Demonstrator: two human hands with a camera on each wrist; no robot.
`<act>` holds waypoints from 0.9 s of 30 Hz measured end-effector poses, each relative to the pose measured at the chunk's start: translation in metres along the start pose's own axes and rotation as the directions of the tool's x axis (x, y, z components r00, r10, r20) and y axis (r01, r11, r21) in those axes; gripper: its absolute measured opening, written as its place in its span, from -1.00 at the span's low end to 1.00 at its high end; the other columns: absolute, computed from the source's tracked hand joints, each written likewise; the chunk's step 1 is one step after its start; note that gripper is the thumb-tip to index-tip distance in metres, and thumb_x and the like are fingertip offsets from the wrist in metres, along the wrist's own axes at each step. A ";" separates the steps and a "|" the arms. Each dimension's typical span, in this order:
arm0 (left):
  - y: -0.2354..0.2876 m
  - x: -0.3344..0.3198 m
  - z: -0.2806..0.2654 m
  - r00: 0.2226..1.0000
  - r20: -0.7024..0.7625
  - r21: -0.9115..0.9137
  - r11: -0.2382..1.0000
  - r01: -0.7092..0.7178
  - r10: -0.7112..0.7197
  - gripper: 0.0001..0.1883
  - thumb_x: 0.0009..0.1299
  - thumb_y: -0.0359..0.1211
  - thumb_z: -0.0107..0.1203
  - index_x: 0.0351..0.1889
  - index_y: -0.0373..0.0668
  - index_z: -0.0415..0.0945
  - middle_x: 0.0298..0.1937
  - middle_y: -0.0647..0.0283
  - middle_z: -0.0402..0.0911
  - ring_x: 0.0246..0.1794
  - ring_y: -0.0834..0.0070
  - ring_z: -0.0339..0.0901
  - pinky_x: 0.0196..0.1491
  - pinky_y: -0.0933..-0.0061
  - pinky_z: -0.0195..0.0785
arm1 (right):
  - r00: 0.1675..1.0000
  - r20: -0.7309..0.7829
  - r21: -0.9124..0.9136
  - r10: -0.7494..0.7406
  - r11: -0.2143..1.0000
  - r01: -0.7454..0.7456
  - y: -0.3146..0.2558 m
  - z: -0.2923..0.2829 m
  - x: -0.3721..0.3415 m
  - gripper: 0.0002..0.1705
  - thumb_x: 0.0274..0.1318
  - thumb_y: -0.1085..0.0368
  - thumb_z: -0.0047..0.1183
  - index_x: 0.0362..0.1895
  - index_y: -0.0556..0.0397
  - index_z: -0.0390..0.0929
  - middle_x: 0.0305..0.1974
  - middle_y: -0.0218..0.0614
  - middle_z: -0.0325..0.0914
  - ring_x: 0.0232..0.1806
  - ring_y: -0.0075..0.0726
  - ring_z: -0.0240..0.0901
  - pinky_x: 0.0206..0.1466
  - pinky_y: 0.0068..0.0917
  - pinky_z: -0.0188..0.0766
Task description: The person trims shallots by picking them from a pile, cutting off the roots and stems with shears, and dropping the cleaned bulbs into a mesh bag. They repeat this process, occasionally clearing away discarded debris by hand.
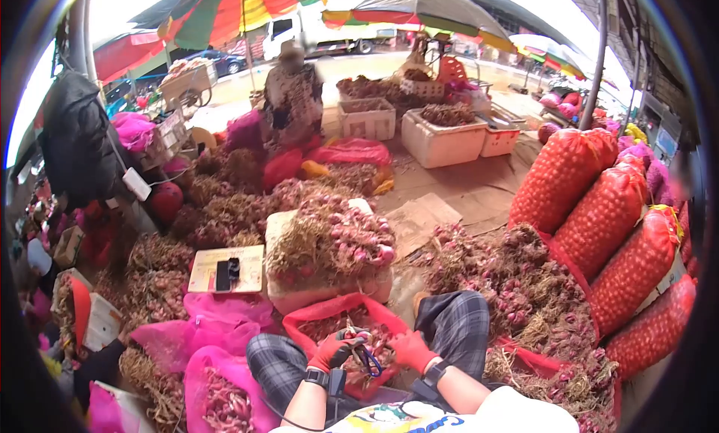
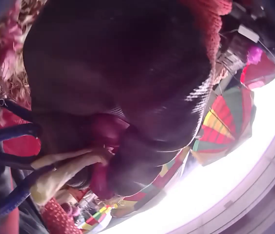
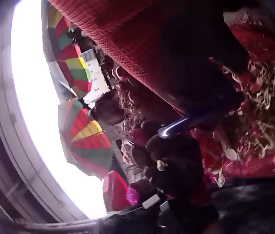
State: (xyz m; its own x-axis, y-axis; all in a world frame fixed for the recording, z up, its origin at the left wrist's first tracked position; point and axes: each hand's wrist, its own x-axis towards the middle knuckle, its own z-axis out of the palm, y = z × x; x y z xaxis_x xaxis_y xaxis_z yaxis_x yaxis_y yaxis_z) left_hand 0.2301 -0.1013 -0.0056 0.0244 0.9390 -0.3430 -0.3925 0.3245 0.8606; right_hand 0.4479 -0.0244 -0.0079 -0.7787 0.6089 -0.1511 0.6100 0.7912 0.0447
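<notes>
The left hand [image 1: 335, 351], in a red glove with a dark coating, pinches small red onions [image 1: 358, 333] over an open red mesh sack [image 1: 299, 318]. In the left wrist view a purple-red bulb [image 2: 109, 127] and a pale stem [image 2: 64, 175] show at the fingers of the left hand [image 2: 123, 73]. Beside it, the gloved right hand [image 1: 412, 351] holds a blue-handled cutting tool [image 1: 368, 363]; its fingers are partly hidden. In the right wrist view the tool's blue part [image 3: 176, 127] reaches from the right hand [image 3: 176, 53] toward the left hand [image 3: 176, 163].
A white foam box [image 1: 284, 289] heaped with onions stands ahead, with a phone [image 1: 223, 276] on a board [image 1: 198, 272] to its left. Pink mesh sacks [image 1: 225, 321] lie left. Onion piles [image 1: 517, 283] and full red sacks [image 1: 562, 178] are right. A person [image 1: 293, 96] sits opposite.
</notes>
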 end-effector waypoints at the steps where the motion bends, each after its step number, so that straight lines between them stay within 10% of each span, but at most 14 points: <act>1: 0.002 -0.010 0.001 0.999 -0.039 0.102 0.994 -0.028 0.032 -0.77 0.30 -0.39 0.13 -0.09 -0.21 0.54 -0.33 0.41 0.58 -0.32 0.63 0.51 -0.21 0.59 0.38 | 0.995 -0.097 0.268 0.009 0.963 0.017 0.001 0.004 0.005 -0.59 -0.03 -0.06 0.00 -0.17 -0.12 0.54 -0.25 -0.19 0.56 -0.14 -0.18 0.49 -0.08 -0.24 0.36; 5: 0.020 -0.021 0.005 0.997 -0.015 -0.198 0.977 -0.076 0.075 -0.73 0.32 -0.46 0.07 -0.01 -0.24 0.44 -0.19 0.31 0.57 -0.24 0.58 0.50 -0.14 0.55 0.39 | 0.993 -0.101 0.713 -0.053 0.692 0.110 0.001 -0.013 0.015 -0.69 0.04 0.04 0.02 -0.23 -0.04 0.56 -0.27 -0.25 0.58 -0.20 -0.28 0.51 -0.16 -0.34 0.37; 8: 0.033 -0.007 0.002 0.957 0.179 -0.462 0.878 -0.125 0.230 -0.66 0.33 -0.45 0.06 0.08 -0.21 0.37 -0.11 0.26 0.51 -0.17 0.52 0.50 -0.11 0.47 0.43 | 0.969 0.148 0.986 -0.200 -0.046 -0.160 -0.008 -0.019 0.012 -0.64 0.05 0.14 0.05 -0.10 0.04 0.52 -0.31 -0.31 0.56 -0.24 -0.34 0.48 -0.16 -0.44 0.37; 11: 0.072 -0.018 0.014 0.966 0.123 -0.240 0.951 -0.194 0.228 -0.57 0.29 -0.36 0.12 0.11 -0.20 0.33 -0.04 0.30 0.47 -0.07 0.52 0.45 -0.04 0.42 0.41 | 0.985 -0.115 0.991 -0.127 0.049 0.122 -0.005 -0.063 0.007 -0.66 0.09 0.23 0.00 -0.02 0.00 0.50 -0.31 -0.43 0.56 -0.25 -0.42 0.43 -0.04 -0.44 0.33; 12: 0.083 -0.021 0.015 0.956 0.152 -0.165 0.960 -0.224 0.250 -0.54 0.28 -0.36 0.14 0.13 -0.20 0.31 -0.01 0.28 0.44 -0.06 0.50 0.44 -0.01 0.40 0.39 | 0.969 -0.215 0.911 -0.124 0.333 0.244 0.012 -0.050 0.015 -0.64 0.07 0.23 0.02 -0.01 -0.01 0.49 -0.22 -0.37 0.55 -0.18 -0.45 0.40 0.00 -0.46 0.30; 15: 0.091 -0.019 0.004 0.889 0.144 -0.415 0.842 -0.345 0.435 -0.69 0.38 -0.40 -0.06 0.09 -0.11 0.37 -0.12 0.28 0.49 -0.21 0.49 0.48 -0.14 0.48 0.43 | 0.925 -0.168 0.319 0.342 0.906 -0.278 0.021 -0.086 0.003 -0.36 -0.14 -0.08 0.17 0.02 -0.02 0.41 -0.01 -0.12 0.39 0.09 0.20 0.24 0.08 0.02 0.21; 17: 0.087 -0.010 -0.016 0.886 0.098 -0.480 0.801 -0.357 0.453 -0.71 0.40 -0.36 -0.06 0.08 -0.09 0.36 -0.14 0.31 0.46 -0.29 0.56 0.42 -0.24 0.47 0.39 | 0.796 -0.514 0.206 0.320 0.947 -0.247 0.025 -0.095 -0.007 -0.47 -0.15 0.02 0.16 -0.07 -0.01 0.44 -0.03 -0.17 0.37 0.11 0.10 0.20 0.06 0.00 0.17; 19: 0.093 -0.022 -0.010 0.846 0.191 -0.600 0.741 -0.301 0.498 -0.72 0.40 -0.38 -0.05 0.07 -0.09 0.35 -0.13 0.34 0.44 -0.38 0.65 0.30 -0.34 0.55 0.26 | 0.773 -0.583 0.528 0.249 0.839 0.128 0.043 -0.081 -0.001 -0.58 -0.12 0.17 0.19 -0.12 0.04 0.50 -0.24 -0.27 0.52 -0.13 -0.22 0.43 -0.07 -0.28 0.32; 21: 0.094 -0.027 0.000 0.777 0.251 -0.694 0.667 -0.271 0.577 -0.66 0.39 -0.35 -0.02 0.13 -0.05 0.33 -0.04 0.35 0.40 -0.42 0.66 0.23 -0.35 0.57 0.17 | 0.867 -0.399 0.858 0.299 0.454 0.239 0.022 -0.107 -0.004 -0.61 -0.07 0.20 0.18 -0.11 0.07 0.51 -0.32 -0.31 0.54 -0.26 -0.32 0.46 -0.16 -0.40 0.34; 25: 0.068 -0.037 0.014 0.864 0.173 -0.616 0.736 -0.280 0.473 -0.61 0.37 -0.30 0.03 0.17 -0.02 0.34 0.00 0.36 0.41 -0.45 0.68 0.19 -0.35 0.63 0.11 | 0.998 -0.006 0.992 -0.058 -0.128 -0.001 -0.013 -0.127 -0.001 -0.65 0.02 0.24 0.12 -0.08 0.09 0.52 -0.38 -0.40 0.54 -0.36 -0.56 0.42 -0.29 -0.56 0.34; 27: 0.057 -0.040 0.018 0.926 0.074 -0.490 0.823 -0.289 0.369 -0.65 0.38 -0.33 0.03 0.13 -0.07 0.34 -0.07 0.41 0.43 -0.45 0.67 0.23 -0.32 0.62 0.15 | 0.986 -0.090 0.996 -0.143 -0.021 0.088 -0.012 -0.100 0.010 -0.66 0.03 0.26 0.10 -0.07 0.07 0.52 -0.38 -0.45 0.53 -0.35 -0.63 0.39 -0.28 -0.60 0.34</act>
State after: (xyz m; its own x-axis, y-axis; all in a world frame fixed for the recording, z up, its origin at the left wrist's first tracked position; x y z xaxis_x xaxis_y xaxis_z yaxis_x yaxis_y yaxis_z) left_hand 0.2228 -0.1183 0.0643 -0.0545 0.9981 0.0281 -0.7801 -0.0601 0.6228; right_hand 0.4176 -0.0222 0.0888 -0.8680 0.4921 -0.0667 0.0649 -0.0206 -0.9977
